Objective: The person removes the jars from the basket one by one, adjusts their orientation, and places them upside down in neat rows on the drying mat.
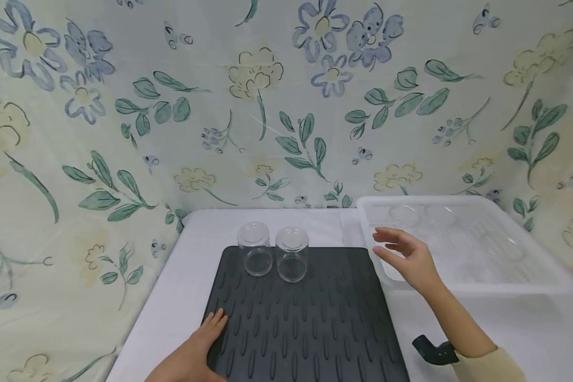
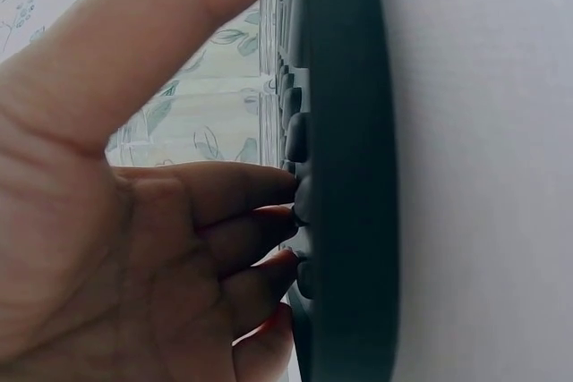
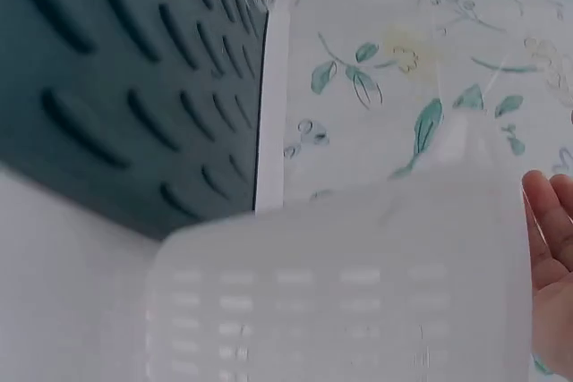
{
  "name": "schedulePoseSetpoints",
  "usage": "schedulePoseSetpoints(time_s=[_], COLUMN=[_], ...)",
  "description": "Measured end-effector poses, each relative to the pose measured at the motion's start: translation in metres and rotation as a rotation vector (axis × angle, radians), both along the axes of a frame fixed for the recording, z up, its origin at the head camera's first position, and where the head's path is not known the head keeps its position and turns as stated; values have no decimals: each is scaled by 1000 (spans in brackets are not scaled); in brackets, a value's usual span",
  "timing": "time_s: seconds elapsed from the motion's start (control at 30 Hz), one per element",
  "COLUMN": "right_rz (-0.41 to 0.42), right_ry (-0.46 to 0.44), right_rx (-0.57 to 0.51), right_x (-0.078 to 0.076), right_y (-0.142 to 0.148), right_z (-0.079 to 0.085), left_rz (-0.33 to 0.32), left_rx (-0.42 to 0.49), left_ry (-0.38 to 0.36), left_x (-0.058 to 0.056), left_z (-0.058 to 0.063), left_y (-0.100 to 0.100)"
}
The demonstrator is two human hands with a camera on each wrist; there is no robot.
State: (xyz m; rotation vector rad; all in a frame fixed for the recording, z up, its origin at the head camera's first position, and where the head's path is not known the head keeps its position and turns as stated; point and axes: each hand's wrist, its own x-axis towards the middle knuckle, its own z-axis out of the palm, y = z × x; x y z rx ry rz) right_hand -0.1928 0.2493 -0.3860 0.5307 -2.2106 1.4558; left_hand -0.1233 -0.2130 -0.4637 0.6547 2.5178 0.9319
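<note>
Left hand (image 1: 198,340) is closest, fingers fairly straight on the left edge of the black mat (image 1: 334,313); light pressure there should stop it sliding. Right hand (image 1: 411,261) holds nothing, thumb and fingers apart near the white bin's (image 1: 482,288) left side. Two clear glasses (image 1: 292,257) stand close together at the mat's far end. For another glass, probably best to grip its sides, lift well over the bin's rim, and leave a gap.

A white table (image 1: 172,297) is shared by a black mat (image 1: 310,313) and a plastic basket (image 1: 506,289).
The mat, patterned with short ridges, is laid flat; the translucent white basket is set just beside it on the right, toward the far edge.
</note>
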Motion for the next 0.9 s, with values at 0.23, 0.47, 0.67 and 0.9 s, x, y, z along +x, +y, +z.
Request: schedulePoseSetpoints(time_s=[0.23, 0.47, 0.67, 0.9], right_rz=[-180, -307, -411, -531], right_ry=[-85, -98, -109, -125], right_rx=[56, 54, -35, -193], right_x=[-6, -4, 6, 17], right_y=[47, 86, 120, 166], right_z=[3, -1, 2, 9], left_rz=[-10, -22, -33, -39], left_rx=[-34, -42, -45, -45], left_ry=[37, 31, 36, 40], left_x=[1, 0, -2, -4], left_z=[-3, -7, -8, -9], left_y=[-3, -6, -4, -1])
